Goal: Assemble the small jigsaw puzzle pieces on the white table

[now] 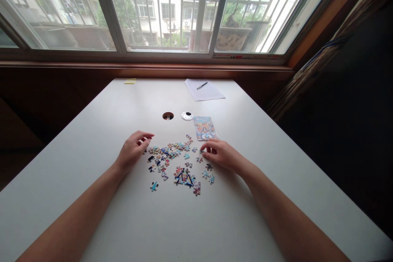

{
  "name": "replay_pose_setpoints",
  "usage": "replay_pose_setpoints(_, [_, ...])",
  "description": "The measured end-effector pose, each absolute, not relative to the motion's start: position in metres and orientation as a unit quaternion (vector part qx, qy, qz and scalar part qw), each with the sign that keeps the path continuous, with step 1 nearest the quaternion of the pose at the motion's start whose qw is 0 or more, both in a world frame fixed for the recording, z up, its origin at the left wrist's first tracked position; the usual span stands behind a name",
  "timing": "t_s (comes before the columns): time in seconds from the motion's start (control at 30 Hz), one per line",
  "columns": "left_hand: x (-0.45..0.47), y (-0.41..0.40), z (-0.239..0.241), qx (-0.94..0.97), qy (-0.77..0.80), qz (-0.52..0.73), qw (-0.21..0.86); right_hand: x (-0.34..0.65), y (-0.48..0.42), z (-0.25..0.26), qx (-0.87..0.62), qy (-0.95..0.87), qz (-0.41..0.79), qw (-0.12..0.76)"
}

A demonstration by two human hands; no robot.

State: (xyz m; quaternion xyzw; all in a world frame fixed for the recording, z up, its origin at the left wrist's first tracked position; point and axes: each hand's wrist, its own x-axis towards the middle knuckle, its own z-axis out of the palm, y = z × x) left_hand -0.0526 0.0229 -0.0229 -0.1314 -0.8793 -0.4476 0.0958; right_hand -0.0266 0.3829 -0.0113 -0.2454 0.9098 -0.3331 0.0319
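The left hand [134, 150] rests on the bench [92, 139] at the left edge of the pieces [167, 152]. Its grip is loosely apart, with the thumb above the curled fingers [144, 143] and nothing visible between them. The fingertips are just beside the nearest pieces.

The right hand [220, 154] lies palm down at the right edge of the pieces. Its fingertips are bunched together and pressed to the bench by a small piece. I cannot tell whether the grip is clamped on that piece or only touching it.

The loose pieces lie in a band between the two hands, mostly face up and some overlapping. Nearer the person, a cluster [184, 177] of pieces sits between the forearms, with a few strays just to its right. One blue piece [154, 186] lies alone to the cluster's left.

Just beyond the right hand, a colourful card [205, 127] lies flat. Past it, a round cap [187, 115] sits beside an open hole [168, 116] in the bench top.

Toward the far edge, a sheet of paper [210, 93] carries a pen [202, 85], and a yellow note [130, 81] lies well to the left. Behind the bench a barred window [159, 8] looks out on buildings and trees.
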Motion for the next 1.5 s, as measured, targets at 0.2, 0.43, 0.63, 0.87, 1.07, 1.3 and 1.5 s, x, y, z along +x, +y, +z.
replay_pose_setpoints(0.2, [-0.052, 0.024, -0.02, -0.139, -0.885, -0.436, 0.089, -0.026, 0.383, -0.006, -0.242, 0.907, -0.339, 0.06])
replay_pose_setpoints(0.43, [-0.051, 0.024, -0.018, -0.148, -0.883, -0.439, 0.077, -0.026, 0.384, -0.004, -0.262, 0.896, -0.349, 0.082])
replay_pose_setpoints(0.63, [-0.052, 0.02, -0.019, -0.177, -0.896, -0.405, 0.046, -0.024, 0.38, -0.002, -0.284, 0.889, -0.349, 0.081])
replay_pose_setpoints(0.87, [-0.053, 0.019, -0.029, -0.224, -0.91, -0.342, 0.073, -0.023, 0.374, -0.014, -0.284, 0.891, -0.355, 0.017])
replay_pose_setpoints(1.07, [-0.053, 0.019, -0.034, -0.264, -0.914, -0.292, 0.095, -0.025, 0.364, -0.025, -0.293, 0.9, -0.312, -0.08])
replay_pose_setpoints(1.3, [-0.054, 0.02, -0.034, -0.272, -0.916, -0.28, 0.094, -0.026, 0.36, -0.024, -0.318, 0.914, -0.245, -0.062])
replay_pose_setpoints(1.5, [-0.054, 0.019, -0.034, -0.276, -0.916, -0.274, 0.096, -0.026, 0.361, -0.025, -0.309, 0.907, -0.277, -0.076])
